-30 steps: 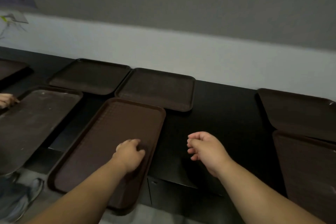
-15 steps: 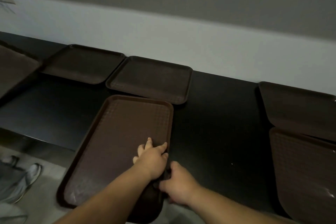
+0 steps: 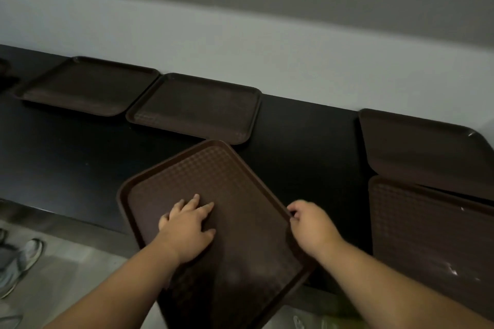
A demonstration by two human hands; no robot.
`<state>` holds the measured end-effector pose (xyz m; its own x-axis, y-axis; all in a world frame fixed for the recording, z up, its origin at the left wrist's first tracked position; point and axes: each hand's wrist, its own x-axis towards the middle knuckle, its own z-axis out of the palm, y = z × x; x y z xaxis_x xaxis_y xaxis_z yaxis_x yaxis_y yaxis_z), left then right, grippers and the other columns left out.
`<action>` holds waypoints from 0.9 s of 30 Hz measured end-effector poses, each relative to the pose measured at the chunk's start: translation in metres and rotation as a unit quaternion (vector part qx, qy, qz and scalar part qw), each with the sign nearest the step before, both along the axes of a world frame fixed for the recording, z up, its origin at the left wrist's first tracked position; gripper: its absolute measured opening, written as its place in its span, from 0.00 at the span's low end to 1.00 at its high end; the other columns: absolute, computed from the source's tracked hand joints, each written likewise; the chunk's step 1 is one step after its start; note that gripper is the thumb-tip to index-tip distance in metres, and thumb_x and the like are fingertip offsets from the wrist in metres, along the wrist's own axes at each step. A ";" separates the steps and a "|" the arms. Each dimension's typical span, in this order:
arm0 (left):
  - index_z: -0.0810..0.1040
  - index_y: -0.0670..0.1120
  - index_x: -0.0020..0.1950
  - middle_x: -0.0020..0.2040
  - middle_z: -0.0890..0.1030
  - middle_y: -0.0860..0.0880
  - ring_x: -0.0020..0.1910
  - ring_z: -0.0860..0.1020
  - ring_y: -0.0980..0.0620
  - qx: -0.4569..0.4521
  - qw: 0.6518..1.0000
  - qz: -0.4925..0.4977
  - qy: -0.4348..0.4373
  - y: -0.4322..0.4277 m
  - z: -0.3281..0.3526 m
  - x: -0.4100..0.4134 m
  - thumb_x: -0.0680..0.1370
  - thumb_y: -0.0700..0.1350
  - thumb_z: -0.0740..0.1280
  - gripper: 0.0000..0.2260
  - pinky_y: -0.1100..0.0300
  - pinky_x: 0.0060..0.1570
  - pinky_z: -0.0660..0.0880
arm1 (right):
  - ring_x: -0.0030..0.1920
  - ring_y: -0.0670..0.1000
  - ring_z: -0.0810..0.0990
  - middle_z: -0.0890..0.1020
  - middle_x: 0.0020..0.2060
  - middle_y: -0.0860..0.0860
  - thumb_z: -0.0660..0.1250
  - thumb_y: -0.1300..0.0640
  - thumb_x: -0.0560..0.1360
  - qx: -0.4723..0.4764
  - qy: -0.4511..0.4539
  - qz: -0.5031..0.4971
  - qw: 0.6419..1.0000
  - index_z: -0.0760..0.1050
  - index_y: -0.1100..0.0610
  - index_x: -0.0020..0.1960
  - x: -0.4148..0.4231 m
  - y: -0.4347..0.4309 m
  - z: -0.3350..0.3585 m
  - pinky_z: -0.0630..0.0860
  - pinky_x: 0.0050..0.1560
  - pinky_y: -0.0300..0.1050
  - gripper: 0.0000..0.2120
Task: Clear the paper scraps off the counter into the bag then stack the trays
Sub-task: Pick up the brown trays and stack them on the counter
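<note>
A brown textured tray (image 3: 213, 176) lies askew on the black counter (image 3: 66, 157), its near end hanging over the front edge. My left hand (image 3: 187, 227) presses flat on the tray's inside, fingers spread. My right hand (image 3: 310, 224) grips the tray's right rim with curled fingers. Two more brown trays (image 3: 88, 85) (image 3: 197, 107) lie side by side against the back wall. At the right, another tray (image 3: 422, 147) overlaps the far end of a nearer one (image 3: 433, 235). No paper scraps or bag are plainly in view.
A pale wall band (image 3: 240, 48) runs behind the counter. Another person's grey shoe (image 3: 21, 262) stands on the floor at the lower left. Something pale and blurred (image 3: 315, 322) shows below the counter edge near the bottom.
The near tray has turned clockwise, its far end swinging right. My right hand moved up along its right rim, and my left hand slid toward the tray's middle.
</note>
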<state>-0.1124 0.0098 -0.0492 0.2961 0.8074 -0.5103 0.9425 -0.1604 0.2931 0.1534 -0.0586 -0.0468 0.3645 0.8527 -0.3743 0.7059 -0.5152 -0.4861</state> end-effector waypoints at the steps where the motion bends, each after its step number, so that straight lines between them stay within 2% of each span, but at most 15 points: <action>1: 0.51 0.65 0.81 0.84 0.45 0.53 0.82 0.45 0.42 -0.001 1.000 -0.004 -0.004 -0.005 -0.002 0.005 0.79 0.62 0.63 0.34 0.37 0.76 0.49 | 0.49 0.47 0.80 0.81 0.52 0.47 0.65 0.54 0.79 0.005 -0.014 -0.008 1.000 0.78 0.46 0.59 0.008 0.006 0.000 0.80 0.55 0.48 0.10; 4: 0.47 0.65 0.81 0.83 0.43 0.53 0.81 0.47 0.41 0.010 1.000 -0.016 -0.006 -0.016 -0.006 0.025 0.78 0.65 0.63 0.37 0.39 0.75 0.53 | 0.55 0.51 0.79 0.79 0.58 0.48 0.62 0.56 0.80 0.020 -0.043 -0.041 0.998 0.75 0.47 0.65 0.031 0.022 0.001 0.79 0.59 0.52 0.15; 7: 0.47 0.65 0.81 0.83 0.44 0.52 0.79 0.51 0.42 0.026 0.999 -0.039 -0.011 -0.024 -0.007 0.040 0.77 0.67 0.61 0.37 0.41 0.74 0.56 | 0.67 0.55 0.73 0.74 0.69 0.50 0.62 0.51 0.81 0.025 -0.024 -0.059 0.998 0.68 0.46 0.74 0.046 0.020 0.006 0.71 0.69 0.55 0.22; 9: 0.47 0.63 0.81 0.83 0.45 0.52 0.80 0.50 0.43 0.054 0.998 -0.040 -0.016 -0.024 -0.006 0.038 0.77 0.68 0.61 0.37 0.41 0.75 0.55 | 0.76 0.56 0.63 0.67 0.75 0.50 0.62 0.44 0.80 0.028 -0.076 -0.017 0.997 0.62 0.46 0.78 0.041 -0.001 0.013 0.60 0.75 0.55 0.28; 11: 0.46 0.62 0.82 0.84 0.44 0.52 0.81 0.46 0.43 0.094 0.995 -0.041 0.001 -0.020 -0.006 0.027 0.76 0.69 0.61 0.39 0.40 0.77 0.51 | 0.81 0.56 0.48 0.55 0.80 0.51 0.60 0.37 0.79 0.032 -0.132 0.044 0.990 0.54 0.44 0.81 0.026 -0.030 0.015 0.49 0.78 0.57 0.34; 14: 0.40 0.60 0.82 0.83 0.40 0.49 0.82 0.41 0.44 0.092 0.990 -0.087 0.057 -0.012 -0.011 0.007 0.75 0.74 0.57 0.43 0.42 0.78 0.47 | 0.81 0.59 0.40 0.44 0.82 0.53 0.55 0.26 0.74 -0.107 -0.099 0.097 0.985 0.44 0.41 0.82 0.005 -0.061 0.006 0.41 0.78 0.59 0.43; 16: 0.36 0.60 0.81 0.83 0.38 0.48 0.82 0.42 0.43 0.084 0.987 -0.109 0.085 -0.013 -0.014 0.003 0.74 0.76 0.51 0.43 0.42 0.78 0.49 | 0.80 0.62 0.37 0.39 0.81 0.56 0.51 0.24 0.73 -0.174 -0.108 0.111 0.972 0.37 0.42 0.81 -0.002 -0.068 -0.007 0.37 0.78 0.60 0.45; 18: 0.34 0.62 0.80 0.83 0.40 0.47 0.81 0.47 0.42 0.093 0.983 -0.117 0.104 -0.014 -0.016 0.007 0.72 0.79 0.47 0.43 0.43 0.76 0.52 | 0.79 0.62 0.34 0.36 0.80 0.57 0.48 0.24 0.74 -0.166 -0.147 0.129 0.967 0.33 0.42 0.80 0.002 -0.066 -0.016 0.34 0.78 0.59 0.45; 20: 0.35 0.62 0.80 0.83 0.46 0.46 0.79 0.54 0.41 0.115 0.978 -0.128 0.117 -0.009 -0.017 0.014 0.69 0.81 0.45 0.46 0.44 0.74 0.56 | 0.79 0.60 0.33 0.34 0.80 0.57 0.45 0.23 0.74 -0.141 -0.181 0.144 0.962 0.32 0.42 0.80 0.014 -0.061 -0.020 0.35 0.78 0.57 0.44; 22: 0.35 0.62 0.81 0.82 0.52 0.46 0.77 0.56 0.42 0.131 0.974 -0.142 0.120 -0.002 -0.020 0.022 0.67 0.83 0.44 0.48 0.45 0.74 0.56 | 0.79 0.59 0.33 0.34 0.80 0.56 0.42 0.24 0.74 -0.128 -0.200 0.155 0.959 0.31 0.42 0.79 0.028 -0.056 -0.022 0.35 0.78 0.55 0.42; 24: 0.33 0.62 0.80 0.83 0.48 0.45 0.80 0.50 0.41 0.123 0.977 -0.139 0.107 0.004 -0.025 0.029 0.66 0.84 0.44 0.49 0.43 0.76 0.49 | 0.79 0.58 0.33 0.34 0.80 0.55 0.41 0.25 0.75 -0.123 -0.217 0.161 0.955 0.30 0.41 0.79 0.039 -0.048 -0.024 0.36 0.79 0.55 0.40; 27: 0.32 0.62 0.80 0.83 0.37 0.48 0.81 0.35 0.43 0.120 0.982 -0.125 0.071 0.011 -0.035 0.040 0.67 0.83 0.45 0.49 0.40 0.77 0.36 | 0.79 0.56 0.33 0.33 0.80 0.55 0.37 0.26 0.75 -0.120 -0.235 0.171 0.949 0.30 0.43 0.79 0.052 -0.033 -0.025 0.37 0.79 0.54 0.39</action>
